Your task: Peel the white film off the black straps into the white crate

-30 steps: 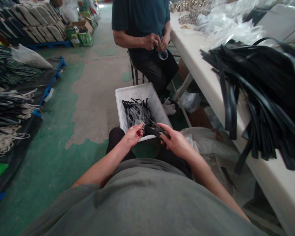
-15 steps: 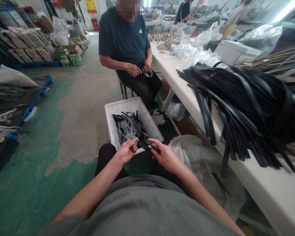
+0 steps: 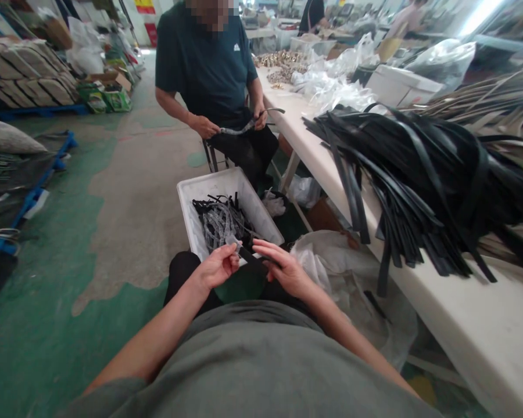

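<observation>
Head view: left hand pinching clear wrap end, right hand gripping black strap; crate part-filled, big strap pile on table apparently pending.

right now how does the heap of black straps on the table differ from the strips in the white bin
The heap of black straps is long, plain black and far bigger, sprawled across the white table with ends hanging over its edge. The strips in the white bin are shorter, greyish mixed with black, and tangled low inside the white bin on the floor. Both are loose, unsorted piles of flat bands.
</observation>
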Demonstrator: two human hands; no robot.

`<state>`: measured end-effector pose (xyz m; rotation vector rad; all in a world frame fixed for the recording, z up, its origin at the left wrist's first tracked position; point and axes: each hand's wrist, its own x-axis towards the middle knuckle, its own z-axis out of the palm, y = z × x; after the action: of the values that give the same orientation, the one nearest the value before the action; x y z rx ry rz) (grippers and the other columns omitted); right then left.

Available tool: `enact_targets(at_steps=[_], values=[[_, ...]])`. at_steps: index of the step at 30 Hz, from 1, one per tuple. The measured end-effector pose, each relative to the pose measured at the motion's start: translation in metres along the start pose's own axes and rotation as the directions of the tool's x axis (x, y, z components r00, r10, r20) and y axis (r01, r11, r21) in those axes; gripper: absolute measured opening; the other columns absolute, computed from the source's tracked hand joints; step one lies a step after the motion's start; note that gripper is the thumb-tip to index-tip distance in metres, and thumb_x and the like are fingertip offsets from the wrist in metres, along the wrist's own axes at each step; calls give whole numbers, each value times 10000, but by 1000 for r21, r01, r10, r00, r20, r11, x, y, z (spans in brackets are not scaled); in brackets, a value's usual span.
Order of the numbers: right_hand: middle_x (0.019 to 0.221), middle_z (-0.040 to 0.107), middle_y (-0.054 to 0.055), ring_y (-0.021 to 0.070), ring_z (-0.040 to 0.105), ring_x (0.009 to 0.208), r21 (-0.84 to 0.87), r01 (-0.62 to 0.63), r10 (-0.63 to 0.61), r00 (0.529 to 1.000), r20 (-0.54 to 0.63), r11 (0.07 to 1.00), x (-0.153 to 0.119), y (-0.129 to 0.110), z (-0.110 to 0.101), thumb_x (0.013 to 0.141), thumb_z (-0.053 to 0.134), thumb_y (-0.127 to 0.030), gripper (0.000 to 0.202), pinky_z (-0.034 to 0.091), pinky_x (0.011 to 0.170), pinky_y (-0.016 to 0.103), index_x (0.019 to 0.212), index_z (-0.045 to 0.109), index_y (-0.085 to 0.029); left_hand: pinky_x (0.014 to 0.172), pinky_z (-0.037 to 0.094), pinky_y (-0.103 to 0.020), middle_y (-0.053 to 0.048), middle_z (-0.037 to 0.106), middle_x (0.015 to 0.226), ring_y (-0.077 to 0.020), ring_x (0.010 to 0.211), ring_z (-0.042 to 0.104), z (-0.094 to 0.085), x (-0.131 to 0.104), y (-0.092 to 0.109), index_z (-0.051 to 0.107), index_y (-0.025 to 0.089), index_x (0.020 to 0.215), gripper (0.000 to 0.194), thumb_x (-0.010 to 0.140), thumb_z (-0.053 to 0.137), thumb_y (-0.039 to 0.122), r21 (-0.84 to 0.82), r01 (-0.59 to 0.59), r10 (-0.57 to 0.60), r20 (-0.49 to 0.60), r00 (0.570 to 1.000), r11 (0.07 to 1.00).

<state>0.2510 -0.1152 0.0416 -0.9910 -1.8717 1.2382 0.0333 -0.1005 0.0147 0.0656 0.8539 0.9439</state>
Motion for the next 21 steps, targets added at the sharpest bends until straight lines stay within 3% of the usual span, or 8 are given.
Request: enact_targets(at_steps=[2,5,11,14,16,18,21], values=[[1434,521,63,183,611,1161,-75,160,-159,987,27,984,3,-4,10,863,472,-86,457,504,988,361,1258,621,-262,465,479,-158,16,573,587,-67,490,547,4,1,-8,654,116,781,64,784,716,133,38,3,-3,10,1000,999],[1306,619,51,173,580,1210,-147,260,-262,965,7,954,7,-11,18,839,501,-58,386,464,1039,356,1121,680,-253,462,477,-170,11,582,590,-74,487,550,7,4,-20,636,115,732,100,780,719,143,59,-17,14,40,999,998],[1241,656,81,185,638,1105,-282,167,-200,975,-93,945,23,-1,18,894,510,-160,223,510,946,339,1047,660,-223,544,488,-163,18,611,634,-63,539,570,11,2,-25,650,132,790,134,726,767,150,15,-55,52,153,987,998],[1131,702,82,198,657,1055,-306,109,-148,983,-106,946,29,1,15,915,506,-227,193,510,915,325,1046,648,-216,699,548,-239,-47,704,820,-135,746,670,18,-1,-24,676,134,869,93,793,686,186,-23,-91,94,220,971,996],[1009,724,74,204,684,938,-302,19,-67,987,-148,953,25,-5,9,923,500,-278,185,525,845,315,1012,649,-214,807,560,-330,-107,719,1013,-209,930,687,19,2,-20,676,127,968,183,854,602,249,-64,-90,103,247,964,994],[868,718,54,196,686,782,-283,-66,23,988,-153,957,13,-14,0,926,489,-310,192,529,753,305,958,655,-219,824,560,-356,-151,707,1082,-238,990,683,14,13,-10,656,100,1024,297,910,520,339,-125,-106,130,200,971,987],[718,663,21,174,640,610,-254,-136,129,991,-44,957,-14,-22,-13,917,489,-333,194,503,627,287,874,650,-233,733,564,-293,-177,719,925,-199,834,706,-2,43,20,629,42,993,459,972,388,432,-167,-169,168,-16,986,971]])
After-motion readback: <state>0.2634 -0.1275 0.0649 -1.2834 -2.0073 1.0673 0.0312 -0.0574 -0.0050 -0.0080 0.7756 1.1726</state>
